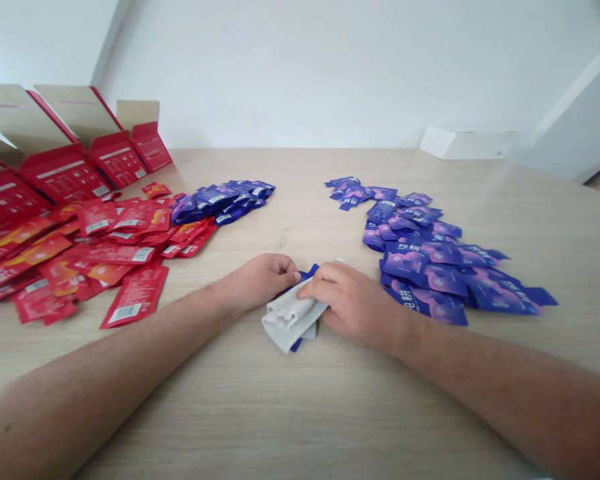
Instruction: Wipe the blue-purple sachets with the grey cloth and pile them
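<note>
At the middle of the table, my right hand (pixel 349 300) is closed on a folded white cloth (pixel 291 312). Under the cloth lies a blue sachet (pixel 309 272), mostly covered, with only its far end and a near corner showing. My left hand (pixel 265 280) pinches the sachet's far-left edge between thumb and curled fingers. To the right is a spread pile of blue-purple sachets (pixel 405 260). A smaller stack of blue sachets (pixel 225 199) lies beyond my left hand, partly beside red sachets.
Many red sachets (pixel 135 293) are heaped on the left of the wooden table (pixel 300 413). Behind them stand several open red cartons (pixel 115 160) with raised flaps. A white box (pixel 465 143) sits at the back right, near the white wall (pixel 290 73).
</note>
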The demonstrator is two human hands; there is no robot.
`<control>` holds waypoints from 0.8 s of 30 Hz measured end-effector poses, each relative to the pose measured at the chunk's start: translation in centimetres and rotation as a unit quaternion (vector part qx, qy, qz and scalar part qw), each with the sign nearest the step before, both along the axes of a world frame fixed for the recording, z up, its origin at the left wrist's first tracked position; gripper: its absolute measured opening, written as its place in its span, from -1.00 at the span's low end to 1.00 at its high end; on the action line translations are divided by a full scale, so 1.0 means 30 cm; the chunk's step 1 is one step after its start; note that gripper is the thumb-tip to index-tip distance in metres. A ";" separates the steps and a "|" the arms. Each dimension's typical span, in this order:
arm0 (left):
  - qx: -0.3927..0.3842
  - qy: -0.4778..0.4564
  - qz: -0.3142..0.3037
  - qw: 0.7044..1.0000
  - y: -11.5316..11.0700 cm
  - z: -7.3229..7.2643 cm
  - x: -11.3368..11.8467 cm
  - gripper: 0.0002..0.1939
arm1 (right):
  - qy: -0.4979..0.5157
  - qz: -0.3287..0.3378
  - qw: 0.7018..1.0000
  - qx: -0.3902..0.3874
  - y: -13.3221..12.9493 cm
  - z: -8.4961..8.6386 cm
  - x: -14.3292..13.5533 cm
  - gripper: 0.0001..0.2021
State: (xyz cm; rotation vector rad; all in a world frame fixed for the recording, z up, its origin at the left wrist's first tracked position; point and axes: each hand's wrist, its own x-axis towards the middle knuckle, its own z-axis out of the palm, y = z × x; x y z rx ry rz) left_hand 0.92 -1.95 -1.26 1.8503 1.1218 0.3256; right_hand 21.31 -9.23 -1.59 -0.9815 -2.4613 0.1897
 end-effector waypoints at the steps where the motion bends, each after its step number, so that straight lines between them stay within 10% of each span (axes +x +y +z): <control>1: 0.002 -0.001 0.005 1.000 -0.001 -0.001 0.000 -0.69 | 0.008 -0.023 1.000 0.000 0.005 -0.001 0.002 -0.73; 8: 0.002 0.001 -0.011 1.000 -0.002 0.005 0.001 -0.69 | -0.017 0.096 0.995 0.013 -0.033 -0.005 -0.027 -0.78; 14: -0.005 -0.010 0.021 1.000 -0.004 -0.001 0.006 -0.70 | 0.015 -0.012 1.000 -0.002 0.004 -0.001 -0.001 -0.75; 20: -0.002 -0.005 -0.004 1.000 -0.003 0.003 -0.001 -0.70 | -0.010 0.097 0.995 0.014 -0.037 -0.003 -0.030 -0.79; 24: -0.007 -0.014 0.009 1.000 -0.001 -0.005 0.001 -0.70 | 0.001 0.029 1.000 0.005 -0.013 -0.002 -0.012 -0.76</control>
